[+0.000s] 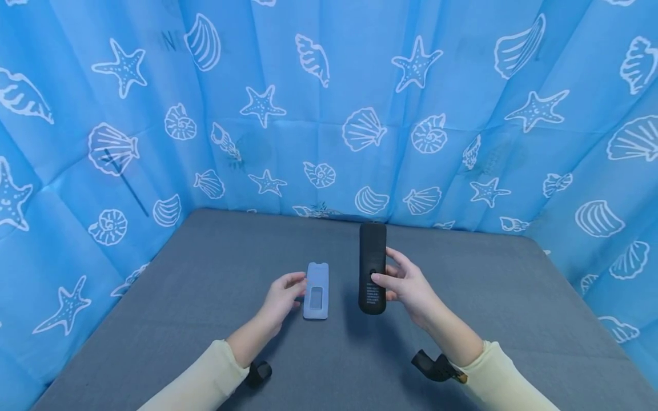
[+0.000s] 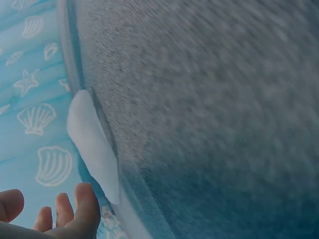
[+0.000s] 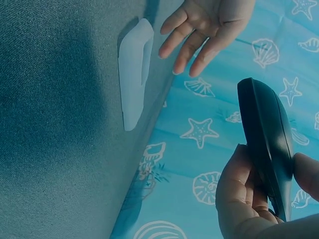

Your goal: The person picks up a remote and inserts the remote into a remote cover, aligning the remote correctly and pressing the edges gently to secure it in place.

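Observation:
My right hand [image 1: 408,288] holds a black remote control [image 1: 372,268] upright above the table, thumb on the face that bears small print. The right wrist view shows the remote [image 3: 266,139] edge-on between thumb and fingers. A pale blue, long flat cover [image 1: 316,285] with a rectangular cutout lies on the table to the left of the remote. Beside its left edge is my left hand [image 1: 281,297], fingers extended and holding nothing. From the right wrist, those fingers [image 3: 192,47] appear spread and apart from the cover [image 3: 132,79].
The grey cloth-covered table [image 1: 247,245] is bounded at the back and sides by a blue curtain [image 1: 319,103] printed with shells and starfish. Black wrist mounts [image 1: 434,367] sit under both forearms.

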Tool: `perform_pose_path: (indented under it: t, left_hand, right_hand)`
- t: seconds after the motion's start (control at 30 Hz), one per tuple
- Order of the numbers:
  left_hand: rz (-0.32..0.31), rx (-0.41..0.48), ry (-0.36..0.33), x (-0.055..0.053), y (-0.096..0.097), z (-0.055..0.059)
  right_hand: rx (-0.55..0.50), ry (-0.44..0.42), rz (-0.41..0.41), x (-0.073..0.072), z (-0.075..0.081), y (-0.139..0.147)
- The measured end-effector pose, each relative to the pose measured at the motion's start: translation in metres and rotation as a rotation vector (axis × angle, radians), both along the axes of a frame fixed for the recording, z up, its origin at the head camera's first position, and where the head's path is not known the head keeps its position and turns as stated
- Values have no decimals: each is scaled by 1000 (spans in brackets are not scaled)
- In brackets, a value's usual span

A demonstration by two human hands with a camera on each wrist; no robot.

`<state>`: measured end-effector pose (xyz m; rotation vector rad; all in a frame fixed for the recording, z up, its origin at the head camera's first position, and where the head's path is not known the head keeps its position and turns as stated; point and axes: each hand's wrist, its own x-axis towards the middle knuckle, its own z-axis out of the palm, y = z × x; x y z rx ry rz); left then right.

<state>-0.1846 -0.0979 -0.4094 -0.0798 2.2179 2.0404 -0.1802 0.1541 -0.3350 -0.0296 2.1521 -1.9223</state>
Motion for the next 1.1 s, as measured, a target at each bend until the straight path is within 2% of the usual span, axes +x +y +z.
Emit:
perform_pose_path:
  t: [0.33, 0.57, 0.8, 0.93, 1.1]
  left_hand:
    - [3, 0, -138, -13, -10, -9]
    - [-41, -13, -240, -22, -16, -9]
    - [-78, -36, -347, -39, -22, -9]
    - [-81, -93, -375, -47, -20, -9]
    - [-52, -183, -361, -51, -12, -10]
  right_hand:
    - [4, 2, -2, 1, -2, -1]
    - [6, -4, 6, 2, -2, -2]
    - [6, -16, 5, 2, -3, -3]
    - [5, -12, 4, 2, -3, -3]
    - [7, -19, 4, 1, -4, -3]
